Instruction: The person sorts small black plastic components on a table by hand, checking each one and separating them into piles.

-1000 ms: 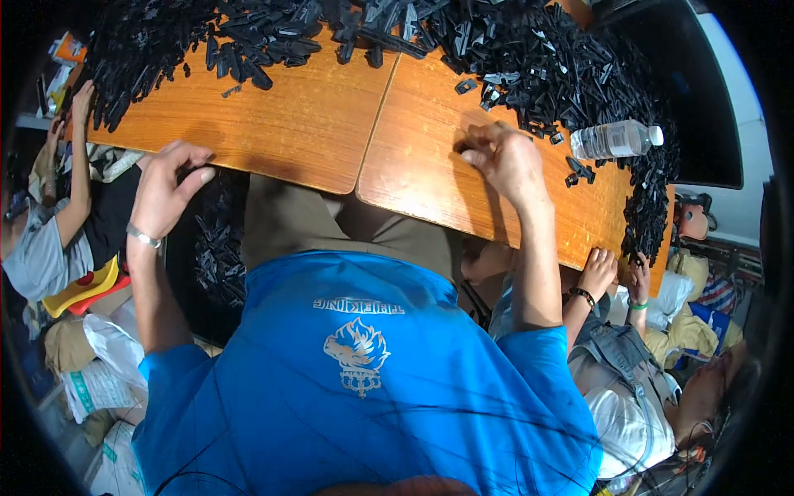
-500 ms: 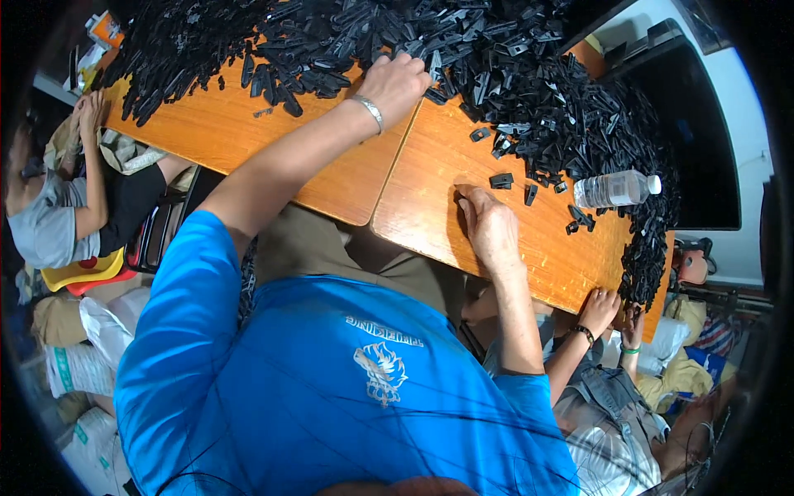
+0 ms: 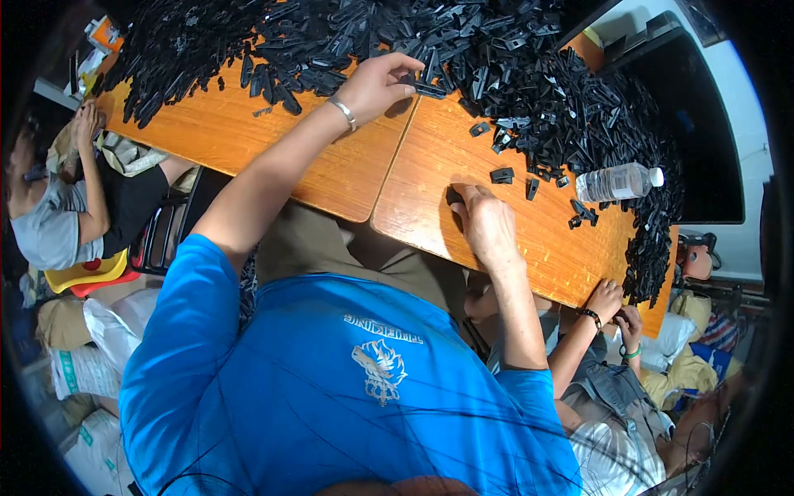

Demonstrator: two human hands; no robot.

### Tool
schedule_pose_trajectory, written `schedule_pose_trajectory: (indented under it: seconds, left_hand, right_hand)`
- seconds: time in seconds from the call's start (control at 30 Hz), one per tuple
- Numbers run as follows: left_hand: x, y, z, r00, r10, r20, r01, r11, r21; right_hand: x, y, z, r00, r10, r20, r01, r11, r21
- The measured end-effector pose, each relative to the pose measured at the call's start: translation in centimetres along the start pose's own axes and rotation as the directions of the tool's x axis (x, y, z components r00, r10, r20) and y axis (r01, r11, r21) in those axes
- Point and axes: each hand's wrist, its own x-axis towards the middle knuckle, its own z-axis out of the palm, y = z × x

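Note:
My left hand (image 3: 374,88) is at the front edge of a heap of black plastic parts (image 3: 347,33). Its thumb and fingers curl to a pinch on a long, narrow black plastic piece (image 3: 428,88), with the index finger raised apart. Closer to me, my right hand (image 3: 490,221) rests on the wooden table (image 3: 418,198), fingers bent. A small dark plastic piece (image 3: 454,196) shows at its fingertips, mostly covered by the hand. Several short black clip-like parts (image 3: 502,175) lie loose between my right hand and the heap.
A clear water bottle (image 3: 616,183) lies on its side at the right, against more black parts. A seam (image 3: 393,161) splits the tabletop. One co-worker's hands (image 3: 608,302) are at the right table edge; another person (image 3: 62,215) sits at the far left. A dark screen (image 3: 695,124) stands beyond.
My left hand has drawn back slightly from the heap and turned, with a long black piece now showing at its fingertips. My right hand has shifted slightly, and its dark piece shows more.

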Motion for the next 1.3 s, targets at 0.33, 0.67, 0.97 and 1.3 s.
schedule_pose_trajectory:
  seconds: [0.33,0.67,0.97,1.3]
  left_hand:
    - [-5.5,-1.8,0.9,0.992,-0.094,0.083,0.123,0.866,-0.485]
    - [-5.3,-2.0,1.1,0.938,-0.069,0.34,0.072,0.997,0.004]
    - [-4.8,-2.1,4.5,0.993,0.023,0.116,-0.054,0.962,0.266]
    - [-11.0,-0.3,5.1,0.979,0.201,0.027,-0.187,0.845,0.501]
  right_hand:
    - [1.6,-2.0,-0.1,0.998,0.053,-0.047,-0.044,0.984,0.175]
    - [3.8,-1.9,2.9,0.988,0.116,-0.101,-0.067,0.915,0.398]
    - [2.9,-5.1,5.2,0.973,0.043,-0.228,0.039,0.939,0.341]
    - [2.5,-0.8,2.3,0.933,0.093,-0.347,0.069,0.901,0.428]
